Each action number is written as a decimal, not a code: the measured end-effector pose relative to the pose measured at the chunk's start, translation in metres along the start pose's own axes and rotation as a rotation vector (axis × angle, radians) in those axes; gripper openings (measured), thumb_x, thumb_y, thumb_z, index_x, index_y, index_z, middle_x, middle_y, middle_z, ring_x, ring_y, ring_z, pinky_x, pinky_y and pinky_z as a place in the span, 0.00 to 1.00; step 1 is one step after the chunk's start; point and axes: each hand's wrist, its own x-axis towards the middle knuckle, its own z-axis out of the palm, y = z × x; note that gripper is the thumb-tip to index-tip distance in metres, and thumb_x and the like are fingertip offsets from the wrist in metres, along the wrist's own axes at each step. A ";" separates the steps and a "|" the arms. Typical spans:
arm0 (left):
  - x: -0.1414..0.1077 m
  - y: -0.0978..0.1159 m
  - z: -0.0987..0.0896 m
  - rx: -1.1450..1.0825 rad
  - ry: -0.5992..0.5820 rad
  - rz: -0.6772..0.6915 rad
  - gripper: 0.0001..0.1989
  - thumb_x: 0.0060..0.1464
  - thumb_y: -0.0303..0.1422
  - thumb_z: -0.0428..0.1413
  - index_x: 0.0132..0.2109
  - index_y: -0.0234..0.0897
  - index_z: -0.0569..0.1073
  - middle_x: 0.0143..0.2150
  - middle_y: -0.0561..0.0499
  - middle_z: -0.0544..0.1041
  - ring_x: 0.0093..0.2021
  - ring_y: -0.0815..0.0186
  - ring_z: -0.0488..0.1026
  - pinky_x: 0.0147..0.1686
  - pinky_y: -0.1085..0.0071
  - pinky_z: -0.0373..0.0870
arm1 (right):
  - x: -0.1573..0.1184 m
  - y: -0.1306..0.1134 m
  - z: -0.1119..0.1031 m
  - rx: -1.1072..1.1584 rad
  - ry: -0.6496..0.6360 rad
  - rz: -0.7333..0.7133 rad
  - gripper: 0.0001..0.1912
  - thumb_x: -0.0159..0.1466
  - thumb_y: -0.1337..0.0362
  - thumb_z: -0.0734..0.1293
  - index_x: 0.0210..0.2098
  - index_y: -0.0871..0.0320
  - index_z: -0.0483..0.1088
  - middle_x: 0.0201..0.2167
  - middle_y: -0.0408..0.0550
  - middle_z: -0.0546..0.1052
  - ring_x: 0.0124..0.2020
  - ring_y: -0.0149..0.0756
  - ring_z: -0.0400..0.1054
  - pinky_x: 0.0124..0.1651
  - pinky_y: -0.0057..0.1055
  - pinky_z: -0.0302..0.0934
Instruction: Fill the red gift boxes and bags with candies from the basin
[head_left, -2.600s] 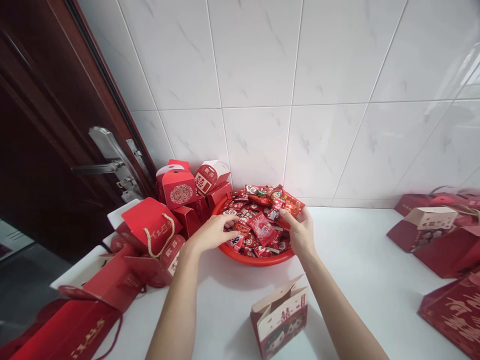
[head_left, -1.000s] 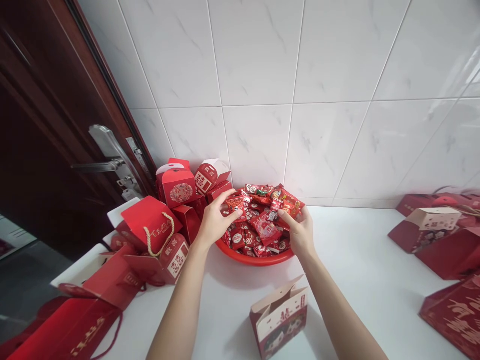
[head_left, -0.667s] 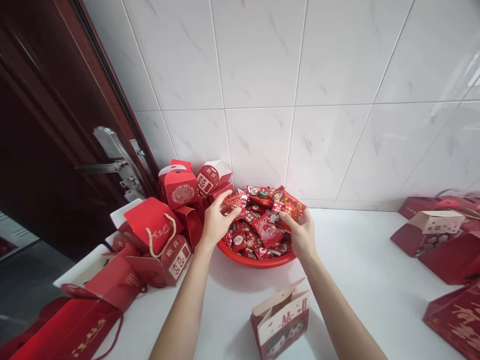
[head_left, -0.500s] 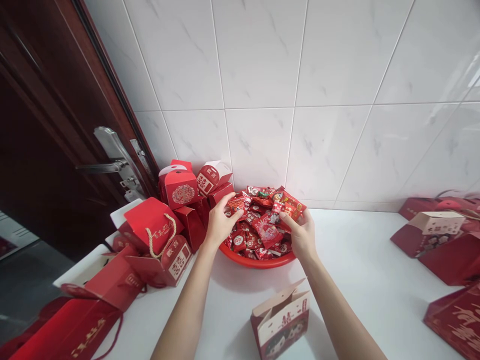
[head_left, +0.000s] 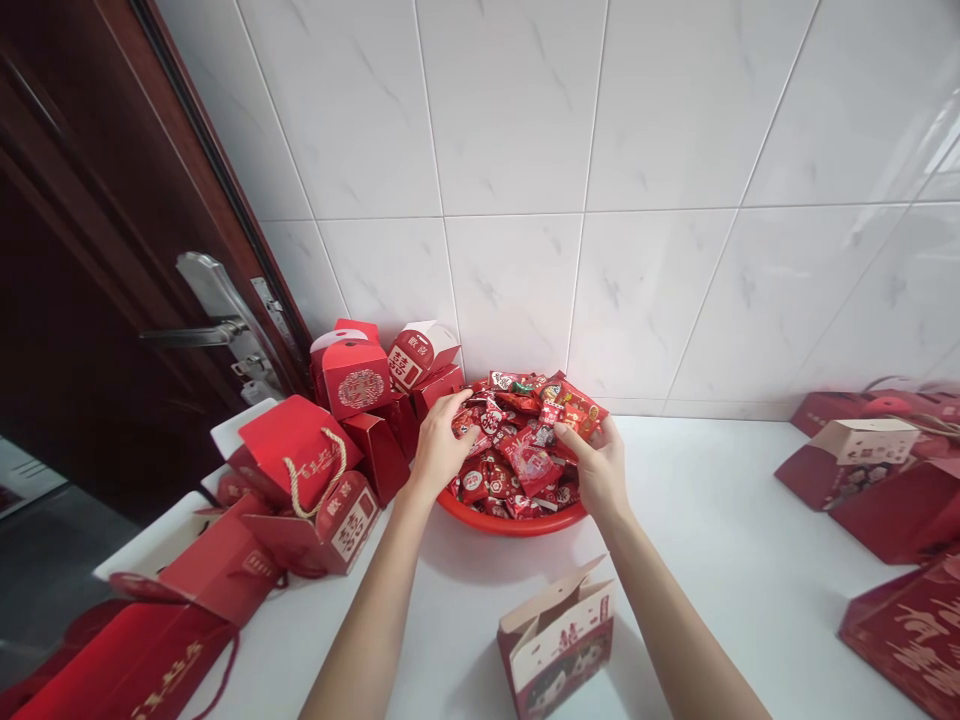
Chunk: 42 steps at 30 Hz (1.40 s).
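Many small packets (head_left: 529,460) lie heaped in the basin (head_left: 499,524), rising above its rim at the back. At the right side of the basin, the right hand (head_left: 604,468) is grasping packets: its thumb presses on them from above, a larger packet (head_left: 583,403) seemingly among them. Its other fingers are mostly hidden, so how many it has cannot be told. At the left side of the basin, the left hand (head_left: 439,445) is released, thumb and forefinger spread over the heap with nothing clearly pinched between them; whether a fingertip touches a packet is hard to tell.

The step in hand appears to be picking packets from the basin, the left hand choosing and the right hand gathering. The next move seems to call for the left thumb and forefinger to pinch one packet and lift it free of its neighbours, with the right hand's grip firm enough that slick wrappers do not slip back into the basin.

On the near side of the basin, apart from it, a box (head_left: 562,645) stands on the surface (head_left: 705,520), its top flaps unfastened. Red boxes (head_left: 360,385) crowd left of the basin; other boxes (head_left: 851,465) lie well to its right. Behind the basin rises the tiled wall (head_left: 510,150).
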 end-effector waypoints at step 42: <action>-0.009 0.059 0.013 -0.694 0.078 -0.307 0.22 0.48 0.49 0.64 0.39 0.34 0.76 0.28 0.51 0.78 0.25 0.65 0.76 0.27 0.69 0.74 | 0.001 0.000 0.001 0.034 -0.003 -0.012 0.27 0.48 0.59 0.81 0.45 0.55 0.74 0.43 0.49 0.83 0.47 0.48 0.77 0.51 0.46 0.73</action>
